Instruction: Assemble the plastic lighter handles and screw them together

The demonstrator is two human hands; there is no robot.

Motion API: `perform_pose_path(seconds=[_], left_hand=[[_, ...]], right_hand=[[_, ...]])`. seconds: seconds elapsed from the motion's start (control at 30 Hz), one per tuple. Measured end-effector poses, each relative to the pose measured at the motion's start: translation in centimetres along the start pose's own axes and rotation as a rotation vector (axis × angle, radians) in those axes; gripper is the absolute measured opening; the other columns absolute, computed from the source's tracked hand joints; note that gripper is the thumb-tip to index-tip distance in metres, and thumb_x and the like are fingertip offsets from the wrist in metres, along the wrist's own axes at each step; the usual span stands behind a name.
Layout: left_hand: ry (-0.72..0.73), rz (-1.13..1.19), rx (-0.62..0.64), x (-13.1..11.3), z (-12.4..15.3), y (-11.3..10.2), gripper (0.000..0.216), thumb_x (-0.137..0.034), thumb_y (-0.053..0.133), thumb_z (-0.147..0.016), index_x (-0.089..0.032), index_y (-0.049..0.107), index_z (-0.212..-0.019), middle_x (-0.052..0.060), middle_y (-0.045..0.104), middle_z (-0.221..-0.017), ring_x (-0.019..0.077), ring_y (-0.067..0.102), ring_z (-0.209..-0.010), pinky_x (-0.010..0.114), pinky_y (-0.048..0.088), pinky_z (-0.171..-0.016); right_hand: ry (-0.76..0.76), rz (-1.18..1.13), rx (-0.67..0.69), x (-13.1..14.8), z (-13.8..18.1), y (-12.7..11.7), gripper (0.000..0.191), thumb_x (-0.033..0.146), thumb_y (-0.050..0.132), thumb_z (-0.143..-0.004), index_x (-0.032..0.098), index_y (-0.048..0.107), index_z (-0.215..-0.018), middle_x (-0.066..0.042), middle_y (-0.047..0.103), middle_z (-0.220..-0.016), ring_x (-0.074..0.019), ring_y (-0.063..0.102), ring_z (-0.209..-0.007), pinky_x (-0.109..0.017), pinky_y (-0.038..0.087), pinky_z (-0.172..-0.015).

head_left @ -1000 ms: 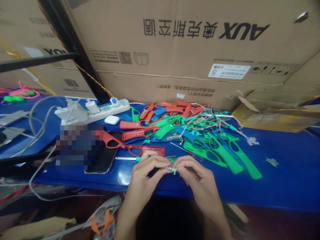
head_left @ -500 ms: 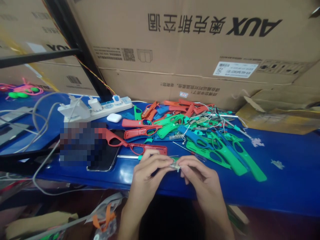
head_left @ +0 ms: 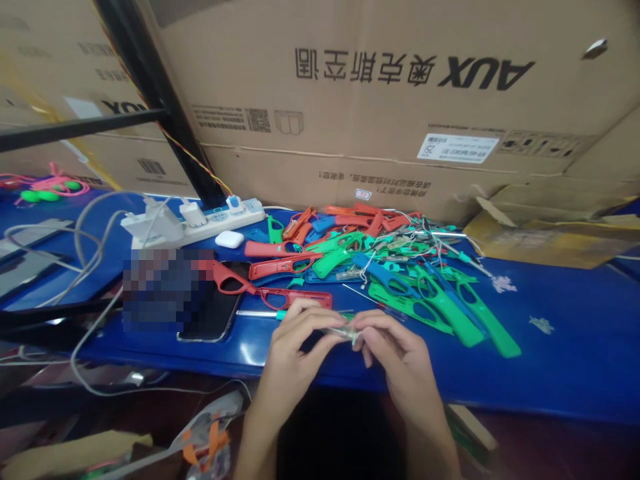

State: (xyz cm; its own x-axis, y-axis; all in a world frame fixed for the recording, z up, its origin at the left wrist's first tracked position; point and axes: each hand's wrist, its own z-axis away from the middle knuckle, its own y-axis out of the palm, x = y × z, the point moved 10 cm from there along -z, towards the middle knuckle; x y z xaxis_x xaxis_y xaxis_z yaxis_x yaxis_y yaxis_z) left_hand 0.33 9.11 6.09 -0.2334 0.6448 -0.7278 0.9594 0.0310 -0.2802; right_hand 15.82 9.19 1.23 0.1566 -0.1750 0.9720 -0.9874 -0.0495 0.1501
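Between my two hands, over the front of the blue table, is a small translucent lighter part with a pale tip. My left hand pinches its left end between thumb and fingers. At the other end, the fingertips of my right hand are closed on the tip; they hide much of it. Just beyond my hands lies a pile of lighter pieces: red casing halves, green casing halves and a blue casing half. A metal lighter tube with a green end lies by my left fingers.
A dark phone and a white earphone case lie left of the pile, before a power strip with cables. A large carton stands behind. An opened box and small whitish bits are at right.
My view has shifted slightly, moving the scene a little. Both hands keep hold of the small part, whose translucent body now shows more between the fingers.
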Motion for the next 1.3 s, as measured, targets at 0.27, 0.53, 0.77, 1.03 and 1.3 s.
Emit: perform_pose_path(seconds=[0.27,0.53,0.77,1.03,1.3], left_hand=[[-0.003,-0.032,-0.01,0.0,0.0,0.0,0.013,-0.012,0.076,-0.089,-0.022,0.075,-0.098,0.001,0.077,-0.092,0.017,0.067,-0.092,0.028,0.055,-0.085],[-0.017,-0.046,-0.025,0.4,0.2,0.1,0.011,-0.013,0.076,-0.09,-0.023,0.075,-0.096,0.002,0.076,-0.093,0.0176,0.069,-0.092,0.028,0.055,-0.086],[-0.241,0.106,-0.1,2.3,1.0,-0.2,0.02,-0.02,0.081,-0.084,-0.023,0.072,-0.102,0.002,0.077,-0.094,0.019,0.075,-0.088,0.03,0.058,-0.084],[-0.271,0.11,-0.278,1.0,1.7,1.0,0.006,-0.027,0.074,-0.091,-0.025,0.075,-0.097,0.006,0.07,-0.127,0.0254,0.062,-0.127,0.043,0.047,-0.112],[-0.182,-0.038,0.092,-1.1,1.0,4.6,0.037,-0.032,0.047,-0.108,-0.039,0.063,-0.14,0.002,0.04,-0.165,0.0251,0.034,-0.152,0.053,0.028,-0.126]], right_hand=[[-0.021,0.028,-0.052,0.2,0.1,-0.5,0.013,0.031,0.069,-0.096,0.024,0.077,-0.09,-0.002,0.07,-0.092,-0.0085,0.059,-0.063,-0.021,0.047,-0.054],[-0.039,0.037,-0.061,0.4,0.1,-0.3,0.018,0.036,0.069,-0.095,0.02,0.073,-0.088,-0.002,0.067,-0.086,-0.0081,0.057,-0.059,-0.022,0.047,-0.053],[-0.071,0.006,-0.102,0.5,0.1,-0.8,0.023,0.042,0.059,-0.1,0.025,0.071,-0.111,-0.006,0.07,-0.105,-0.0111,0.061,-0.067,-0.023,0.048,-0.052],[-0.072,0.118,-0.059,0.4,0.4,-0.3,0.04,0.038,0.072,-0.092,0.031,0.073,-0.13,-0.006,0.075,-0.122,-0.0189,0.072,-0.09,-0.03,0.061,-0.073],[-0.238,0.167,-0.384,1.5,1.5,-3.4,0.026,0.039,0.073,-0.09,0.023,0.083,-0.109,-0.009,0.079,-0.118,-0.0278,0.074,-0.109,-0.043,0.059,-0.098]])
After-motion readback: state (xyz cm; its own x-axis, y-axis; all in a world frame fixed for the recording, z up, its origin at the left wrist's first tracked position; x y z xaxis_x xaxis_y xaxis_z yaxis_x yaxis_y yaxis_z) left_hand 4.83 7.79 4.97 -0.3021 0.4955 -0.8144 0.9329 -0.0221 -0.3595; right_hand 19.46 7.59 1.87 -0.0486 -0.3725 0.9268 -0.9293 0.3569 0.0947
